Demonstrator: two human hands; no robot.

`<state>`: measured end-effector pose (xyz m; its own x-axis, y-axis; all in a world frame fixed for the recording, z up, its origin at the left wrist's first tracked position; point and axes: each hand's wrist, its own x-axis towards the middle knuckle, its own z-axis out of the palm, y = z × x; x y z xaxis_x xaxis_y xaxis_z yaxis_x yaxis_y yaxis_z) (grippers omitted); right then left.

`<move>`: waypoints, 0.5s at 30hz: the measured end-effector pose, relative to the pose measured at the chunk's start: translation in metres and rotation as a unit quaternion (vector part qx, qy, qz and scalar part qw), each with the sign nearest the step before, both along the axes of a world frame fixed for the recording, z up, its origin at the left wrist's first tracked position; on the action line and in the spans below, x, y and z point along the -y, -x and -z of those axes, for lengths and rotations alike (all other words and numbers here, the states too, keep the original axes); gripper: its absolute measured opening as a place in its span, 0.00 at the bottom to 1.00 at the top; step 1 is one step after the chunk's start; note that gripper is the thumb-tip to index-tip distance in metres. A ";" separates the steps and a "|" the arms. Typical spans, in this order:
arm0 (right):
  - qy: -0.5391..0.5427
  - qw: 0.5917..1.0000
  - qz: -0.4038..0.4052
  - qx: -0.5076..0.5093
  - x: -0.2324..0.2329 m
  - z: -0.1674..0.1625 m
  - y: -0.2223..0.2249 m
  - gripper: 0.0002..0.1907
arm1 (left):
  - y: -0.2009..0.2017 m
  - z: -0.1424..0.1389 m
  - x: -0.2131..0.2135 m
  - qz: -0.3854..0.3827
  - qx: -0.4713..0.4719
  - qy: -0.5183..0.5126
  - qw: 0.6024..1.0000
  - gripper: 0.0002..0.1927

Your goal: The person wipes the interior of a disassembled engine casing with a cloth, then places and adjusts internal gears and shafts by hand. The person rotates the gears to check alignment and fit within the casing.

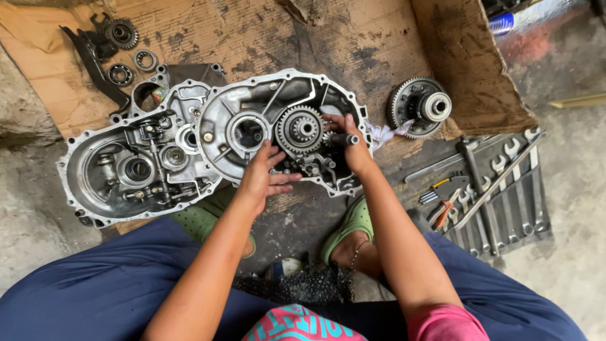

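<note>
An open aluminium gearbox housing lies on cardboard in front of me, with a toothed gear cluster standing in its middle. My left hand rests on the housing's near rim, fingers spread below the gear cluster. My right hand is closed around a short steel shaft just right of the gears, inside the housing. A second housing half lies to the left, overlapped by the first.
A large ring gear with hub sits right of the housing beside a white rag. Several spanners, a hammer and pliers lie on a dark mat. Bearings and small gears are at top left. My green sandals are below.
</note>
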<state>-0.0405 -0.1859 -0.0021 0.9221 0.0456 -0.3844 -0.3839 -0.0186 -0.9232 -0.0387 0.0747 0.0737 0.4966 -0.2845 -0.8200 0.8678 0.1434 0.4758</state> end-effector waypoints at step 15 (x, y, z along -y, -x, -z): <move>0.006 0.990 -0.088 -0.108 0.009 -0.016 -0.027 0.38 | 0.004 -0.012 0.021 0.070 -0.054 -0.069 0.994 0.45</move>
